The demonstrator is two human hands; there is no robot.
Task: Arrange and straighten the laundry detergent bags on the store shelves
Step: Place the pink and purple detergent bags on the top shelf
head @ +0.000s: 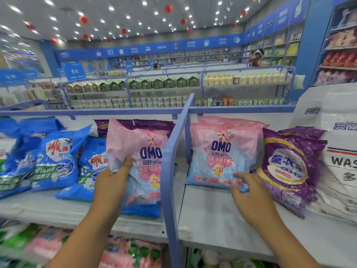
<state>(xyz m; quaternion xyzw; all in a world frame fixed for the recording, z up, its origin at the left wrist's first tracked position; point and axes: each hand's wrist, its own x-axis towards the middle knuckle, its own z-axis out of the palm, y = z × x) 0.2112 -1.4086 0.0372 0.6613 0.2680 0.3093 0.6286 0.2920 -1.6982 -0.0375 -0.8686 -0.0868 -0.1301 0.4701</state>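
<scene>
Two pink OMO detergent bags stand on the white top shelf (212,213), one on each side of a blue upright divider (170,180). My left hand (112,182) grips the left edge of the left pink bag (143,161), with the thumb on its front. My right hand (249,192) pinches the bottom right corner of the right pink bag (222,151). A purple bag (289,167) leans just right of it. Several blue bags (56,161) lean at the left.
A white bag (342,165) fills the far right. Another purple bag (154,126) stands behind the left pink one. A lower shelf holds pink and green bags (123,254). Further shelves of goods and a person (256,58) are beyond.
</scene>
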